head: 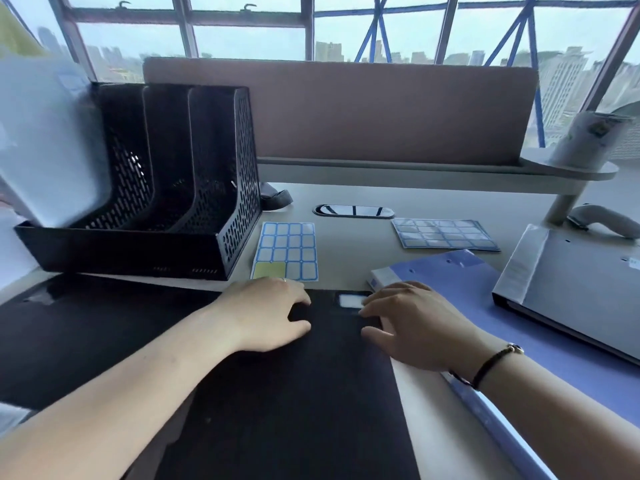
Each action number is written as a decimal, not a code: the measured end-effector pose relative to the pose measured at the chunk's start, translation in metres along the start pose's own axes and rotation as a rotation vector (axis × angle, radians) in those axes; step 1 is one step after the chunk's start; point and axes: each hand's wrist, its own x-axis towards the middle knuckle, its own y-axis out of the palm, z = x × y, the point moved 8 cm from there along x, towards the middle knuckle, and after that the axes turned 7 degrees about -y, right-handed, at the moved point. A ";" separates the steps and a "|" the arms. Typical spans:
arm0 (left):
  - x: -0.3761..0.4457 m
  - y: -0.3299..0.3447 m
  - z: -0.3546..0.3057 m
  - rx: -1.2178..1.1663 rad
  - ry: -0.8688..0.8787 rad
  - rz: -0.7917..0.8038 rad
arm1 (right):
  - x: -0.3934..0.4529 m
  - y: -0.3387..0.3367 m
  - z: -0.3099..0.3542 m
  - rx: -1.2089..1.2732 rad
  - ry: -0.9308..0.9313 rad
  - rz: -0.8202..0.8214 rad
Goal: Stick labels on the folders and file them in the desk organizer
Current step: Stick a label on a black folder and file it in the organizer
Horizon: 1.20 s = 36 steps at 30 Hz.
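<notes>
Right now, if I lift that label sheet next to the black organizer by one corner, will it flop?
Probably: the label sheet looks thin and lies flat, so it should droop. It's likely very light. Its peeled corner suggests uneven stiffness.

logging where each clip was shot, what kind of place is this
Most likely a high-rise office workstation: a desk with a fabric divider screen, a black mesh desk organizer, and big windows overlooking city towers.

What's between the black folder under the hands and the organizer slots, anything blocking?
Nothing visible blocks it. The black folder lies flat, both hands on it, just in front of the black organizer. A pale folder fills the leftmost slot; the other slots look empty. The label sheet lies right of the organizer, off the path.
</notes>
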 end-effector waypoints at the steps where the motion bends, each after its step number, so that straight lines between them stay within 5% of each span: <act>1: -0.005 -0.003 0.009 0.025 -0.033 -0.001 | -0.002 0.001 0.007 0.017 0.005 0.011; 7: -0.042 -0.006 0.063 -0.012 -0.277 -0.010 | -0.017 0.013 0.040 0.070 0.059 0.104; 20: -0.100 0.011 0.073 -0.738 -0.443 0.004 | -0.048 0.017 0.057 -0.021 0.277 0.015; 31: -0.115 0.029 0.079 -0.304 -0.440 -0.028 | -0.053 0.022 0.059 -0.015 0.301 0.051; 36: -0.110 0.024 0.068 -0.422 -0.430 -0.139 | -0.050 0.024 0.057 0.045 0.308 0.032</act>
